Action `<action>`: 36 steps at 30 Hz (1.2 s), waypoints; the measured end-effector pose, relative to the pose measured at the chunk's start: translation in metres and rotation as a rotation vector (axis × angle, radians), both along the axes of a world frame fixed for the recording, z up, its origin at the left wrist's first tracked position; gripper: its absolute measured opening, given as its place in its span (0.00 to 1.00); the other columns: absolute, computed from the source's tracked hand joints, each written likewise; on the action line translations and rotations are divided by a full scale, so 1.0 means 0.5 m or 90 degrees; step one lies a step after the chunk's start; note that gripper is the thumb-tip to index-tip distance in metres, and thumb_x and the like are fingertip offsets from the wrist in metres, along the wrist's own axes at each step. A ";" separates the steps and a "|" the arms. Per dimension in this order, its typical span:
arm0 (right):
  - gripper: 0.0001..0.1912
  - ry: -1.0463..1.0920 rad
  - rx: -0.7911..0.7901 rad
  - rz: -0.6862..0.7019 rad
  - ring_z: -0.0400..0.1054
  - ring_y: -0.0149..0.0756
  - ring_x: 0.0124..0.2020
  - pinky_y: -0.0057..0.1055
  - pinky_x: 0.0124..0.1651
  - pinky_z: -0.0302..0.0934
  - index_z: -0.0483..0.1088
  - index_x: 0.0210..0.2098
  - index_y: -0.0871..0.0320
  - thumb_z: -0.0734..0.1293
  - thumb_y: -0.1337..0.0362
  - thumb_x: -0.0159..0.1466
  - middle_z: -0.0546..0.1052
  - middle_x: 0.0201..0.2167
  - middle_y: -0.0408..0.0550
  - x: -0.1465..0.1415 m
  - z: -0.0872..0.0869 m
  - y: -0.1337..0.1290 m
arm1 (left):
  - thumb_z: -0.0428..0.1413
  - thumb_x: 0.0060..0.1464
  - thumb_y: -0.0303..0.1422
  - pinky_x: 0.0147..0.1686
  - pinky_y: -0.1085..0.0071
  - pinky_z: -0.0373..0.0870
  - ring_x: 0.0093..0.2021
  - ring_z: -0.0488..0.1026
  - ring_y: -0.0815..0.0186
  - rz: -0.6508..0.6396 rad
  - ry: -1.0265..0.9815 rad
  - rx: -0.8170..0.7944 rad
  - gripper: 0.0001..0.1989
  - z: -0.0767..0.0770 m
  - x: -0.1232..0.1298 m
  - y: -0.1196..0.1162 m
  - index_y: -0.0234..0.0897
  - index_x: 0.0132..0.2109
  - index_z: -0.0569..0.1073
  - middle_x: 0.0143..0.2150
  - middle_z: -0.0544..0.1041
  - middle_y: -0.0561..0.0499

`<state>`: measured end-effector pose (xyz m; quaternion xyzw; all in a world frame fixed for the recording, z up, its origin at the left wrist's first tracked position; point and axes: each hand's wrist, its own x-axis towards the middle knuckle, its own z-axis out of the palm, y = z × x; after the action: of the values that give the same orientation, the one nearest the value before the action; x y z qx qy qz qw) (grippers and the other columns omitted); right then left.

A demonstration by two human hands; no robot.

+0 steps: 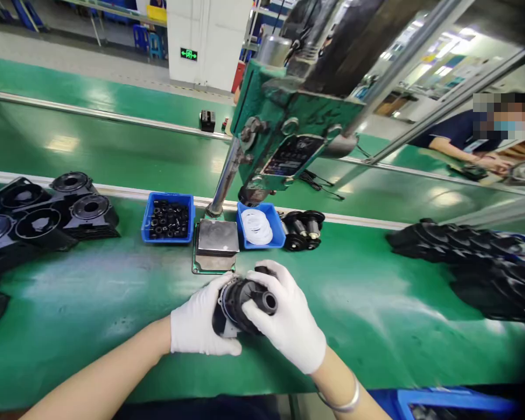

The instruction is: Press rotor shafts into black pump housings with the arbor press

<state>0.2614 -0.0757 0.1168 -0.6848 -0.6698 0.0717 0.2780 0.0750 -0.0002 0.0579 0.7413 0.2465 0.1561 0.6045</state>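
A black round part with a short tube sticking out toward the camera is held between both white-gloved hands, low over the green bench. My left hand grips its left side, thumb below and fingers behind. My right hand wraps round its right side, with fingers over the top and near the tube. Just behind the hands is the press's metal block. The underside of the part is hidden.
The green press head hangs above. Blue bins hold small black parts and white rings. Black-rimmed rollers lie beside them. Black housings stand left and right. A masked person works across at right.
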 end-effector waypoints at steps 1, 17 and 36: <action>0.18 -0.019 0.004 0.014 0.68 0.50 0.50 0.49 0.52 0.68 0.71 0.46 0.57 0.67 0.59 0.57 0.68 0.50 0.58 -0.009 -0.002 0.006 | 0.70 0.30 0.32 0.66 0.48 0.57 0.66 0.60 0.44 0.003 0.000 0.000 0.61 -0.001 0.001 0.000 0.35 0.69 0.47 0.67 0.59 0.34; 0.21 -0.140 -0.017 0.090 0.67 0.51 0.52 0.50 0.50 0.69 0.66 0.52 0.56 0.67 0.57 0.60 0.65 0.53 0.59 -0.014 -0.017 0.020 | 0.71 0.27 0.35 0.63 0.49 0.61 0.62 0.64 0.44 0.017 -0.011 -0.006 0.59 -0.004 0.005 0.005 0.32 0.66 0.52 0.64 0.64 0.34; 0.24 -0.166 0.006 0.115 0.65 0.54 0.53 0.51 0.50 0.69 0.65 0.54 0.58 0.67 0.56 0.61 0.63 0.53 0.61 -0.010 -0.030 0.019 | 0.69 0.30 0.34 0.62 0.51 0.64 0.60 0.67 0.44 0.023 -0.038 0.016 0.58 -0.003 0.003 0.005 0.37 0.67 0.49 0.61 0.67 0.38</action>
<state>0.2564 -0.0661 0.1020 -0.6237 -0.7597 0.0037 0.1840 0.0765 0.0024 0.0563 0.7396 0.2398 0.1918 0.5989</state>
